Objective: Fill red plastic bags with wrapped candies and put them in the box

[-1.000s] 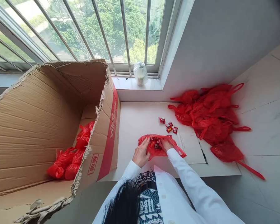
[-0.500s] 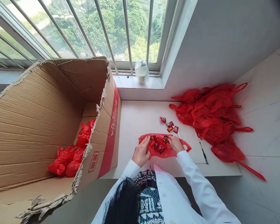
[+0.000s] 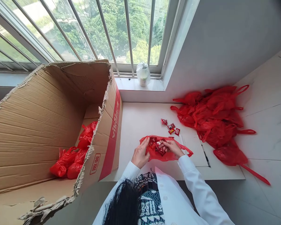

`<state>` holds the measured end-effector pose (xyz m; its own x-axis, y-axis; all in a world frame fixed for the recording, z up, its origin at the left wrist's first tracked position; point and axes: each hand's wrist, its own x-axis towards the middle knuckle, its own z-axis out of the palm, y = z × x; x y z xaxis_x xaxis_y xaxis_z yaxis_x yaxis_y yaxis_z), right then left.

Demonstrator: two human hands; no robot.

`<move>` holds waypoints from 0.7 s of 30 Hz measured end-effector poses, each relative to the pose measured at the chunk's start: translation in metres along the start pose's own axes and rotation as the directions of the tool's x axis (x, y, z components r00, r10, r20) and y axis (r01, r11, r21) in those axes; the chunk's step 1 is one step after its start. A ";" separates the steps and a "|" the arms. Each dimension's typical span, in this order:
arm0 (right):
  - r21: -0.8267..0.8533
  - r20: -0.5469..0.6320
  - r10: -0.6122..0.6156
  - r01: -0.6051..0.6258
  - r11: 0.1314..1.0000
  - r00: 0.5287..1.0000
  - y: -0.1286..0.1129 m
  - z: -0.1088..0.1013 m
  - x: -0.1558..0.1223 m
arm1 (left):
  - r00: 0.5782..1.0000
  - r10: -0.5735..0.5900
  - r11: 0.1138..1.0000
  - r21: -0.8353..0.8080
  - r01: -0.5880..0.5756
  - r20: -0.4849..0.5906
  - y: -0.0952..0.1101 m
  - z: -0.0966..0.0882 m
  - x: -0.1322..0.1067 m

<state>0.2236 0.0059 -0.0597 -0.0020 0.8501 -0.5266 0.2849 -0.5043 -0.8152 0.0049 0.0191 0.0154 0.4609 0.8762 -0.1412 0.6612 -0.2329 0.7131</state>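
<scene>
Person is leaning over a white table (image 3: 140,118) by the window. Red bag (image 3: 160,155) is lying flat on the table's near part, just in front of the person and between both hands. Left hand (image 3: 140,154) is pinching the bag's left edge, fingers curled over the plastic. Right hand (image 3: 175,147) is resting on the bag's right side with its fingers bent toward a cluster of wrapped candies (image 3: 159,145) sitting at the bag (whether it is gripping any, cannot tell). Four loose candies (image 3: 170,127) are lying just beyond the bag. A heap of empty red bags (image 3: 213,117) is sprawling to the right, partly off the table. A cardboard box (image 3: 49,125) is standing open on the left, holding knotted red bundles (image 3: 70,159). A pen (image 3: 205,157) is lying on a white sheet (image 3: 194,150) near the right hand.
</scene>
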 end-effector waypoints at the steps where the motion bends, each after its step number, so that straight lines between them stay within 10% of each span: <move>1: 0.050 0.017 -0.007 0.006 0.999 1.000 -0.003 0.001 -0.002 | 1.000 -0.003 1.000 -0.006 0.003 -0.008 -0.001 -0.002 0.001; 8: 0.440 0.085 -0.047 0.005 0.898 0.995 -0.025 -0.002 -0.020 | 0.999 -0.036 0.998 -0.051 0.034 -0.038 -0.001 -0.011 0.007; 15: -0.179 -0.237 -0.137 0.096 0.979 0.962 -0.019 -0.017 -0.022 | 0.999 0.019 0.997 -0.080 -0.022 -0.041 0.003 -0.010 0.009; 21: -0.328 -0.299 -0.173 0.069 0.942 0.939 -0.013 -0.013 -0.019 | 0.999 0.049 0.997 -0.060 -0.050 -0.024 0.005 -0.012 0.008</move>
<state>0.2323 -0.0019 -0.0359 0.2354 0.9303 -0.2813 0.5830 -0.3667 -0.7250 0.0048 0.0299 0.0265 0.4787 0.8733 -0.0898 0.6006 -0.2512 0.7591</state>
